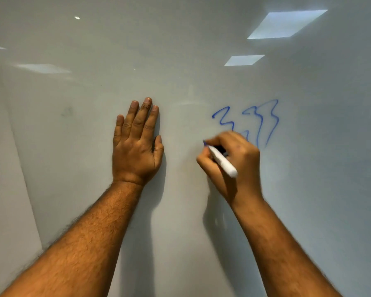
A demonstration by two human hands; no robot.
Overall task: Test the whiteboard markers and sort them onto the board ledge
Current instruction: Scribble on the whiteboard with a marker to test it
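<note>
Fingers of the right hand (229, 159) curl round a white marker (221, 161), its blue tip on the board (180, 50) beside blue squiggles (251, 121). The left hand (135, 142) lies flat on the board, fingers straight.

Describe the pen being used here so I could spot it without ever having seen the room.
Start at the big glossy whiteboard filling the view. Find the blue scribble right of centre; just below it the right hand grips a white marker. Its blue tip points up-left at the board, whereas the left hand lies flat and holds nothing.
</note>
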